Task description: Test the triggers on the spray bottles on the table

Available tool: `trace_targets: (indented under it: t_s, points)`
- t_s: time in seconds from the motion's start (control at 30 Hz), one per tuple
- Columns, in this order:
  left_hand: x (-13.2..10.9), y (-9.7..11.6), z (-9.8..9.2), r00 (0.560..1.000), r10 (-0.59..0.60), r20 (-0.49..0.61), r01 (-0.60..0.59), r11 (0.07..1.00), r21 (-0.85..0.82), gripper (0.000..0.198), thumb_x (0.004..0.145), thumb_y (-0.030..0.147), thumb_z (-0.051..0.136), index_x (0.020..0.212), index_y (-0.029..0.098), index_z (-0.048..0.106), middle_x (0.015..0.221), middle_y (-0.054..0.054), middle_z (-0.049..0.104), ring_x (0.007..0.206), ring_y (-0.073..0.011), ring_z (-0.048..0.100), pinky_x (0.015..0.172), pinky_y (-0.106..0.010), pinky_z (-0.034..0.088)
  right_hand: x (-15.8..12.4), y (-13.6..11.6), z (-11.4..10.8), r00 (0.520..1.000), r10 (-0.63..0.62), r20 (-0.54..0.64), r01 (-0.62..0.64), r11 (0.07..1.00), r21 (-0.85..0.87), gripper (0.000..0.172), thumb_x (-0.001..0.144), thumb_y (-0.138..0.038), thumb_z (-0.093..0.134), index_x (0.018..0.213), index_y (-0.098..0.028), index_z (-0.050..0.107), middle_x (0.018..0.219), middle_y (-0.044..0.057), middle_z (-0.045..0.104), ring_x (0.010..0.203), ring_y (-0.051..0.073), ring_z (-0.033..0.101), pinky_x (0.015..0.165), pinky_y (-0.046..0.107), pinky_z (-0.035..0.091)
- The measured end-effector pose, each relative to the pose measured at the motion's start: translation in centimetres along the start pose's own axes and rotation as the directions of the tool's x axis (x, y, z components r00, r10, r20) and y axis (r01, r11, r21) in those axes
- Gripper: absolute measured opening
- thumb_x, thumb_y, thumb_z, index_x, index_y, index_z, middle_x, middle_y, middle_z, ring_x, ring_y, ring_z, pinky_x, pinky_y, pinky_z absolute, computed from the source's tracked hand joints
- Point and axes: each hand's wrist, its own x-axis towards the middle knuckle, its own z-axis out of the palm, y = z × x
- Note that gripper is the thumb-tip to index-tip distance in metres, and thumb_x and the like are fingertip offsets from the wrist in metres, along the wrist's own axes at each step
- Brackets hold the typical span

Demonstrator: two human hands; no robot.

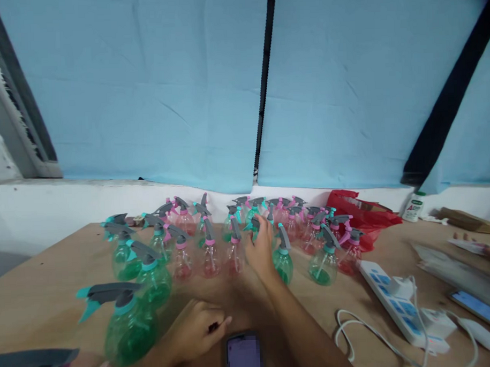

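Note:
Several small spray bottles, green [129,326] and pink [210,259], with grey trigger heads stand crowded on a wooden table [40,297]. My right hand [260,247] reaches forward into the group, its fingers around a green bottle [253,230] in the middle row; how firm the grip is I cannot tell. My left hand [197,328] rests on the table near the front edge with loosely curled fingers, holding nothing. A phone [243,354] lies just to its right.
A white power strip [387,293] with plugs and white cables lies at the right. Behind it sit a red plastic bag [362,211] and a small white bottle [414,206]. Another phone [480,309] and another person's fingers [478,247] show at the far right. Blue sheeting covers the wall behind.

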Motion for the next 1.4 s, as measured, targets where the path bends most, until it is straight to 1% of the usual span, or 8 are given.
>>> trace_targets:
  t_s: [0.13,0.23,0.37,0.53,0.67,0.83,1.17,1.4]
  points:
    - [0.2,0.1,-0.1,1.0,0.001,-0.003,-0.001,0.999,-0.05,0.043,0.106,0.024,0.049,0.063,0.018,0.041,0.055,0.005,0.048,0.052,-0.01,0.045,0.054,-0.031,0.021,1.1,1.2,-0.8,0.988,-0.003,0.152,0.033,0.981,-0.191,0.07,0.085,-0.009,0.05,0.153,-0.018,0.043,0.158,0.017,0.042,0.153,0.034,0.03,0.122,0.057,0.03]
    - [0.1,0.0,0.1,1.0,-0.017,0.017,0.018,0.996,-0.083,0.044,0.106,0.025,0.048,0.063,0.018,0.04,0.055,0.005,0.046,0.053,-0.0099,0.045,0.055,-0.03,0.022,1.0,1.7,-1.0,0.975,-0.039,0.218,0.098,0.959,-0.266,0.074,0.081,-0.004,0.051,0.153,-0.017,0.045,0.151,0.019,0.05,0.145,0.037,0.039,0.119,0.057,0.034]
    - [0.1,-0.3,0.4,0.999,-0.022,0.036,0.025,0.997,-0.079,0.045,0.108,0.027,0.047,0.064,0.018,0.04,0.056,0.005,0.046,0.053,-0.0092,0.044,0.056,-0.03,0.023,1.3,1.0,-1.7,0.966,-0.026,0.257,0.132,0.904,-0.406,0.063,0.084,0.001,0.049,0.143,-0.02,0.057,0.132,0.018,0.063,0.125,0.035,0.053,0.108,0.052,0.041]
    - [0.2,-0.3,0.2,0.999,-0.022,0.039,0.025,0.995,-0.092,0.045,0.108,0.028,0.046,0.064,0.018,0.042,0.058,0.004,0.047,0.055,-0.0101,0.044,0.057,-0.03,0.024,2.1,-0.7,-2.6,0.964,0.04,0.264,0.107,0.847,-0.52,0.042,0.093,-0.003,0.05,0.128,-0.021,0.065,0.115,0.017,0.067,0.113,0.034,0.057,0.098,0.047,0.041]
    - [0.3,-0.2,0.0,0.998,-0.029,0.051,0.035,0.991,-0.13,0.046,0.108,0.028,0.047,0.063,0.018,0.042,0.058,0.004,0.046,0.054,-0.0103,0.043,0.057,-0.029,0.025,2.4,-1.6,-3.1,0.968,0.053,0.245,0.085,0.85,-0.519,0.034,0.092,-0.007,0.054,0.121,-0.019,0.067,0.11,0.016,0.068,0.108,0.033,0.058,0.093,0.045,0.04]
    - [0.3,-0.1,-0.1,0.998,-0.035,0.058,0.042,0.991,-0.126,0.046,0.108,0.028,0.047,0.063,0.018,0.042,0.058,0.004,0.046,0.054,-0.0104,0.043,0.057,-0.029,0.026,2.8,-2.3,-3.7,0.976,0.086,0.202,0.027,0.866,-0.5,0.034,0.09,-0.009,0.056,0.12,-0.018,0.066,0.109,0.014,0.068,0.107,0.031,0.06,0.092,0.042,0.04]
    - [0.4,-0.1,-0.2,0.999,-0.023,0.033,0.026,0.994,-0.109,0.046,0.108,0.027,0.047,0.063,0.018,0.043,0.057,0.004,0.045,0.053,-0.0104,0.042,0.056,-0.029,0.023,3.0,-3.1,-4.4,0.991,-0.002,0.136,0.06,0.903,-0.425,0.037,0.084,-0.01,0.054,0.119,-0.017,0.064,0.105,0.012,0.069,0.097,0.027,0.061,0.088,0.04,0.043]
    - [0.3,-0.3,0.0,0.999,-0.026,0.034,0.029,0.993,-0.117,0.046,0.107,0.027,0.048,0.062,0.018,0.043,0.057,0.004,0.045,0.053,-0.0107,0.042,0.058,-0.029,0.024,3.6,-4.8,-5.7,0.995,-0.064,0.078,0.084,0.954,-0.287,0.036,0.087,-0.01,0.051,0.12,-0.018,0.062,0.108,0.012,0.067,0.105,0.029,0.06,0.095,0.046,0.045]
